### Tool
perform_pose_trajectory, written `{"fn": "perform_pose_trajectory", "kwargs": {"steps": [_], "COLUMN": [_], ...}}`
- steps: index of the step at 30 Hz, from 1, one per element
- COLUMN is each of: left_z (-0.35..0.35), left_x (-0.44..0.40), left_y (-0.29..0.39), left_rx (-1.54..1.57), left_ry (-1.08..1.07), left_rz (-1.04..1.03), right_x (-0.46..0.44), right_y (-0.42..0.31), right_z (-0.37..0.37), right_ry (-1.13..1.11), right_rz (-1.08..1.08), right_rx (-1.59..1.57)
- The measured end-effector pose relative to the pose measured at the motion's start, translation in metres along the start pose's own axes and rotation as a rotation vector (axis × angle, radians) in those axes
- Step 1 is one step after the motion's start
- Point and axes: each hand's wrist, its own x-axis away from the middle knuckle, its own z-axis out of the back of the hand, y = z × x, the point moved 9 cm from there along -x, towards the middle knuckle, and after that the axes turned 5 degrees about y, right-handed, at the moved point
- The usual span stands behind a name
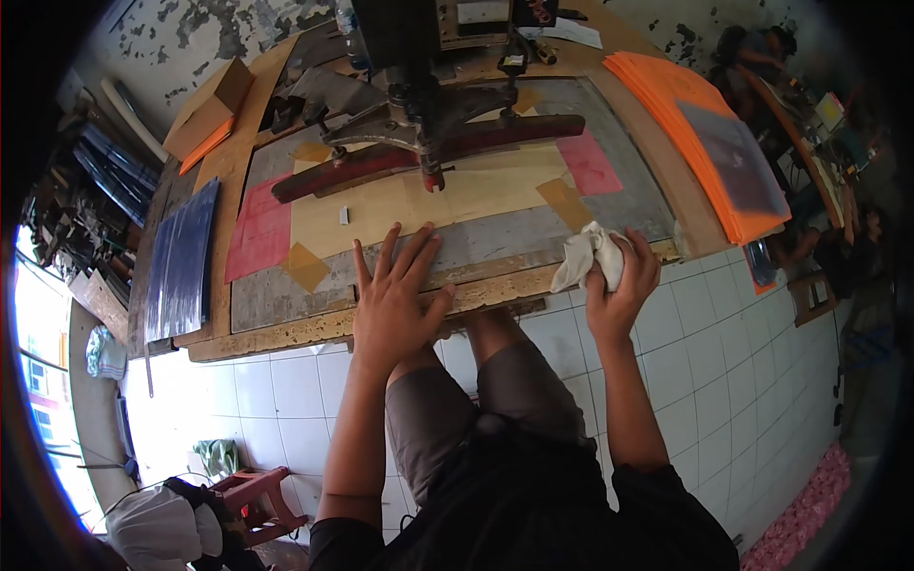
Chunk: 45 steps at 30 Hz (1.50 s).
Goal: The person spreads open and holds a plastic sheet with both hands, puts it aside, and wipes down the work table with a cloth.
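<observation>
My left hand rests with fingers spread at the front edge of the machine bed, its fingertips reaching onto a tan sheet taped down there. A crumpled white cloth is gripped in my right hand, near the bed's right front edge. Above the sheet hangs a dark press head with a long red-edged bar. Pink patches flank the sheet at both ends, with brown tape at the corners. A small pale piece lies on the sheet, left of my left fingertips.
Orange sheets with a clear dark-looking sheet on top are stacked at right. Dark blue sheets lie at left, beside a cardboard box. A red stool stands lower left. Another person sits at far right.
</observation>
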Motion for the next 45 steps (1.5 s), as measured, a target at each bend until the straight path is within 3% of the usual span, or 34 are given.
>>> {"fn": "perform_pose_trajectory", "kwargs": {"steps": [3,7,9,12,17,19,20,23,27,33,37,40,43,45], "left_z": [-0.002,-0.001,-0.001,0.000,-0.001,-0.002,-0.002,-0.001,-0.005,0.003,0.002,0.003,0.004,0.005], "left_x": [0.001,0.003,0.005,0.005,0.008,0.007,0.008,0.008,0.010,0.007,0.005,0.004,0.005,0.005], "left_y": [-0.001,-0.005,-0.006,-0.005,-0.004,-0.004,-0.003,-0.005,-0.010,-0.006,-0.005,-0.004,-0.002,-0.003], "left_rx": [-0.010,0.024,0.016,0.010,0.000,-0.007,-0.005,-0.002,0.009,0.038,0.045,0.050,0.051,0.062], "left_ry": [-0.001,0.021,0.028,0.037,0.051,0.053,0.048,0.038,0.029,0.036,0.023,0.019,0.013,0.012], "left_rz": [0.012,0.008,0.000,0.000,-0.006,-0.010,-0.008,-0.003,-0.007,0.003,0.015,0.025,0.029,0.031], "right_x": [0.019,0.057,0.064,0.056,0.009,0.006,0.011,0.051,0.083,0.054,0.009,-0.017,-0.025,-0.041], "right_y": [-0.038,-0.122,-0.124,-0.094,0.017,0.007,-0.022,-0.107,-0.155,-0.038,0.044,0.067,0.106,0.100], "right_z": [-0.011,-0.038,-0.044,-0.038,0.010,0.011,0.007,-0.028,-0.047,-0.013,0.032,0.057,0.071,0.088], "right_ry": [-0.076,-0.362,-0.352,-0.325,-0.008,-0.001,-0.023,-0.335,-0.382,-0.299,-0.365,-0.351,-0.393,-0.171], "right_rz": [0.024,0.218,0.279,0.301,-0.057,-0.097,0.033,0.145,0.423,0.393,0.125,0.100,-0.246,-0.310], "right_rx": [-0.074,-0.379,-0.384,-0.313,-0.013,-0.070,-0.067,-0.458,-0.397,-0.267,-0.041,0.183,0.132,0.009]}}
